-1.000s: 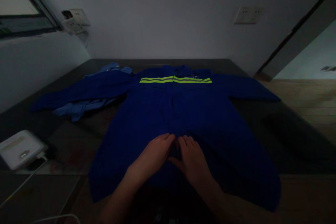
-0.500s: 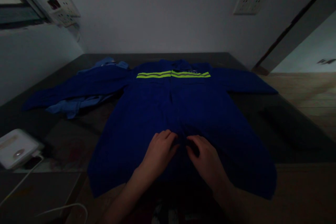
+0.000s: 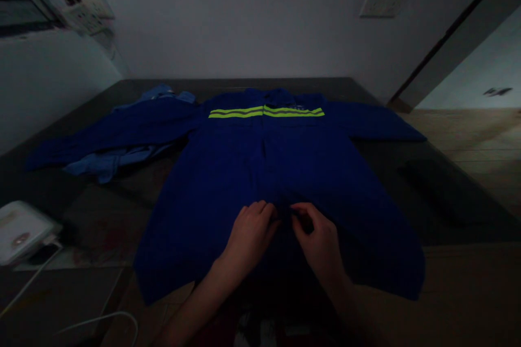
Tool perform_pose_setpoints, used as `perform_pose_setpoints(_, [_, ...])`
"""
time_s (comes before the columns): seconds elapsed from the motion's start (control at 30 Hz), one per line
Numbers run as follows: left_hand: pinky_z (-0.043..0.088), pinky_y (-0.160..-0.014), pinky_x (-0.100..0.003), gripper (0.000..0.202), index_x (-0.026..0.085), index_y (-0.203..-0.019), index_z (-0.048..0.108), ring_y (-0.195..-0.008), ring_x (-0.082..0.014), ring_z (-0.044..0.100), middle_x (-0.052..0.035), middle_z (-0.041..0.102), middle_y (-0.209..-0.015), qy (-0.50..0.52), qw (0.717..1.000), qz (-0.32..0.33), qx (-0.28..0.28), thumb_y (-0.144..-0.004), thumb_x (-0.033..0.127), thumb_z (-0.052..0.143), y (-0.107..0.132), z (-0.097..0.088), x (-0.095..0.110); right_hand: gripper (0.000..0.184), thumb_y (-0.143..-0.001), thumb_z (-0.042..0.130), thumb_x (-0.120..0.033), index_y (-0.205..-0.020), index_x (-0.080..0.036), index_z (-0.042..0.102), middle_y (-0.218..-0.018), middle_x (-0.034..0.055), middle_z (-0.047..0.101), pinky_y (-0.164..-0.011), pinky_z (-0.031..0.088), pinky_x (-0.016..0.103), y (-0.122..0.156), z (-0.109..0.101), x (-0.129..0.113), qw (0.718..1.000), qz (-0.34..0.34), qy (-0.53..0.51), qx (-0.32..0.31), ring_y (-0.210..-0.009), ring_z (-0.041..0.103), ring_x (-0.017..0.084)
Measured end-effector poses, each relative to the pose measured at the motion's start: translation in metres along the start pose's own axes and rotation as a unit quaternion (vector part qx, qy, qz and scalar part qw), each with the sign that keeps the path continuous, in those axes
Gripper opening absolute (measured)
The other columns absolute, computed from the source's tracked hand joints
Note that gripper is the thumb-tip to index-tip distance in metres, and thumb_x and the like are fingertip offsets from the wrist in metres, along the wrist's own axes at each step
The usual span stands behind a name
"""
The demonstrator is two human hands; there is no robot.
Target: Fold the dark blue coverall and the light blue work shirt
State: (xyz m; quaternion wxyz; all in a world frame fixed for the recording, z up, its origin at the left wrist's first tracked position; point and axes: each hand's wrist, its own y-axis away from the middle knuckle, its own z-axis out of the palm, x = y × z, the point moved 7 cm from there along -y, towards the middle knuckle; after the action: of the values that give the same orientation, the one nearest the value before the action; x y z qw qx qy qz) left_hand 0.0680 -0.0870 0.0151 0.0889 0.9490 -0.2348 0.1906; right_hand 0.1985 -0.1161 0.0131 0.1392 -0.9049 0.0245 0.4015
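Note:
A dark blue work jacket (image 3: 220, 184) lies spread out on a dark table (image 3: 378, 173), collar at the far side and both sleeves stretched sideways. A yellow-green reflective stripe (image 3: 236, 113) crosses its chest. Low on the front opening, my left hand (image 3: 254, 227) has its fingers curled and pinched on the jacket's edge. Close beside it on the right, my right hand (image 3: 315, 227) pinches the cloth of the same opening between thumb and forefinger. It is too dark to make out any button or zip between the fingertips.
Light blue clothing (image 3: 101, 165) lies partly under the jacket's left sleeve. A white device (image 3: 24, 233) with a white cable (image 3: 30, 284) sits at the left. A dark flat object (image 3: 443, 190) rests on the table's right side. Sockets (image 3: 382, 1) are on the wall behind.
My right hand's fingers have closed together on the cloth, where thumb and forefinger were slightly apart. The left hand has barely moved. The whole view has shifted slightly.

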Motion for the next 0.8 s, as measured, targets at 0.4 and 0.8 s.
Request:
perform_pose_setpoints(0.4, [0.044,-0.075,-0.03,0.008,0.022,-0.092,0.057,-0.083,-0.0179,0.061,-0.0006,0.067,-0.091,0.084,0.992,0.01,0.088,-0.093,0.022,0.049,0.008,-0.006,-0.008,0.017,-0.085,0.053,-0.02,-0.09,-0.021,0.068,-0.089,0.0047,0.072,-0.077,0.052,0.032,-0.008,-0.012,-0.021,0.993,-0.025,-0.113,0.001,-0.083,0.066,0.019])
perform_pose_setpoints(0.8, [0.046,-0.072,-0.029,0.011,0.022,-0.091,0.059,-0.08,-0.0177,0.065,0.0,0.07,-0.088,0.089,0.99,-0.028,0.106,-0.093,0.022,0.048,0.013,-0.008,-0.014,0.023,-0.075,0.055,-0.011,-0.096,-0.019,0.061,-0.089,0.0059,0.065,-0.076,0.051,0.034,0.002,0.008,-0.023,0.998,-0.025,-0.058,-0.023,-0.083,0.061,0.02])
